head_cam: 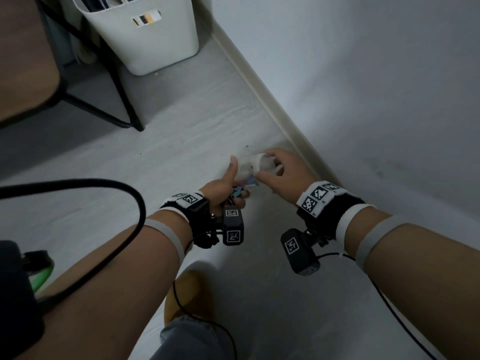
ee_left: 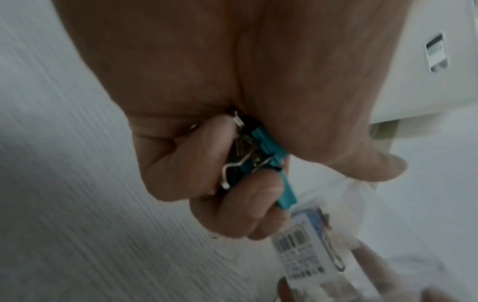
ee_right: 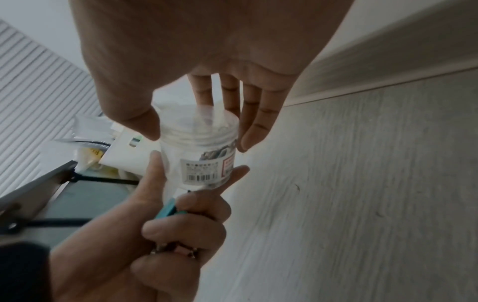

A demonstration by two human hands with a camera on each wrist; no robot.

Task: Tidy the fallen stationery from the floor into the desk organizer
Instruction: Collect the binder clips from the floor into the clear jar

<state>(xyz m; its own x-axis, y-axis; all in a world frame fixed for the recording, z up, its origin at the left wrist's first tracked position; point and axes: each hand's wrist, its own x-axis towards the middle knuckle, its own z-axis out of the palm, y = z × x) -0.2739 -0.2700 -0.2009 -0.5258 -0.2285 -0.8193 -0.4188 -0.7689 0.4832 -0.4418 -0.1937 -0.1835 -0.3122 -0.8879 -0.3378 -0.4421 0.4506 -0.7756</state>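
Note:
Low over the floor by the wall, both hands meet on a small clear plastic jar (head_cam: 253,165) (ee_right: 199,155) with a barcode label (ee_left: 297,245). My left hand (head_cam: 237,183) (ee_right: 181,224) curls its lower fingers round teal binder clips (head_cam: 237,192) (ee_left: 261,151) (ee_right: 168,208) with steel handles. Its thumb and forefinger reach up along the sides of the jar's base. My right hand (head_cam: 275,165) grips the jar's top from above, thumb on one side and fingers (ee_right: 248,114) on the other. A paper clip (ee_left: 333,251) shows through the jar's wall.
A white bin (head_cam: 145,35) holding papers stands at the back beside a black metal frame leg (head_cam: 122,100). A skirting board (head_cam: 272,100) and wall run along the right. A black cable (head_cam: 104,185) loops at left, and a tan slipper (head_cam: 189,294) is below the hands.

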